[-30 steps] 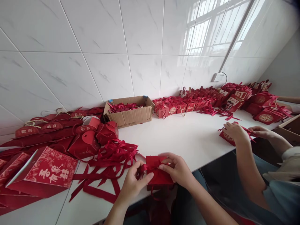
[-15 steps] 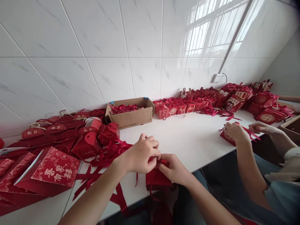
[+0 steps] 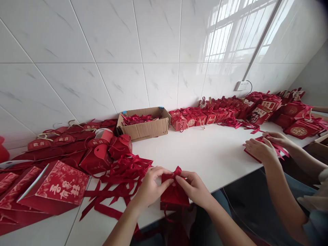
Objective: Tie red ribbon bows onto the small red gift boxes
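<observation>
A red gift box with a cord handle stands at the table's front edge, right before me. On its top is a red ribbon, looped up like a bow. My left hand pinches the ribbon from the left, thumb and forefinger closed at its middle. From the right, my right hand pinches the same ribbon, its fingertips almost meeting the left ones. The box's right side is partly covered by my right hand. Loose red ribbons lie heaped just left of my left hand.
Red boxes crowd the table's left side. A cardboard box with red ribbons stands by the wall. Finished-looking bowed boxes line the back. At right, another person's hands work on a red box.
My left hand has come down and closed on the ribbon, where a loop now stands up between both hands. The other person's hands have shifted over their box. The view has turned slightly left.
</observation>
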The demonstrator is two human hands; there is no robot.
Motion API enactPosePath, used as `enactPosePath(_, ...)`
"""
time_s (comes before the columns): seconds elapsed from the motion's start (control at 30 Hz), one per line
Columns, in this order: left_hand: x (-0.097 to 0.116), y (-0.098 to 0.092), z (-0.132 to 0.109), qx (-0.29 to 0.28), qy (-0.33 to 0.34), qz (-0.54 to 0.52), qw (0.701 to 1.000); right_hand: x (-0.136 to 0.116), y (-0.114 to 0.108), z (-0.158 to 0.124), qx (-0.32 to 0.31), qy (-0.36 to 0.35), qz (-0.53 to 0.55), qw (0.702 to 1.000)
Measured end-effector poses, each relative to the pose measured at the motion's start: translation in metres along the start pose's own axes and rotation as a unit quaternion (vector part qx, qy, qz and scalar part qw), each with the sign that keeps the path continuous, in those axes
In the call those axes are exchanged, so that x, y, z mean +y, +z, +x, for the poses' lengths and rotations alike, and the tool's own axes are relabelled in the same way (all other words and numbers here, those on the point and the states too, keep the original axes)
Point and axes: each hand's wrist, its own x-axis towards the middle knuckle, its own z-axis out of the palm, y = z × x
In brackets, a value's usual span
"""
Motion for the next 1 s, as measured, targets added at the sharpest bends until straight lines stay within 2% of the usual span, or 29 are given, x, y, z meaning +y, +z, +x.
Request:
enactPosePath(0.13,-0.004,0.013,-0.011,0.056,-0.050,-0.087,0.993,-0.003,0.005,0.000,0.026,-0.018,-0.028,0.999)
enactPosePath(0.23,-0.003,0.017,-0.016,0.048,-0.059,-0.116,0.990,-0.001,0.009,-0.001,0.047,-0.041,-0.040,0.997)
enactPosePath(0.33,-0.003,0.018,-0.018,0.031,-0.060,-0.112,0.991,0.005,0.011,-0.001,0.071,-0.042,-0.048,0.995)
enactPosePath(0.4,-0.004,0.018,-0.018,0.039,-0.061,-0.099,0.992,0.006,0.011,-0.002,0.086,-0.039,-0.065,0.993)
enactPosePath(0.6,-0.007,0.019,-0.019,0.071,-0.067,-0.088,0.991,-0.002,0.008,-0.008,0.080,-0.093,-0.205,0.971)
enactPosePath(0.73,-0.011,0.021,-0.019,0.078,-0.062,-0.092,0.991,-0.001,0.006,-0.009,0.077,-0.083,-0.246,0.963)
enactPosePath(0.9,-0.016,0.024,-0.020,0.087,-0.049,-0.095,0.990,0.007,0.006,-0.008,0.128,-0.068,-0.271,0.952)
enactPosePath(1.0,-0.016,0.027,-0.019,0.093,-0.034,-0.090,0.991,0.008,0.004,-0.008,0.116,-0.045,-0.267,0.956)
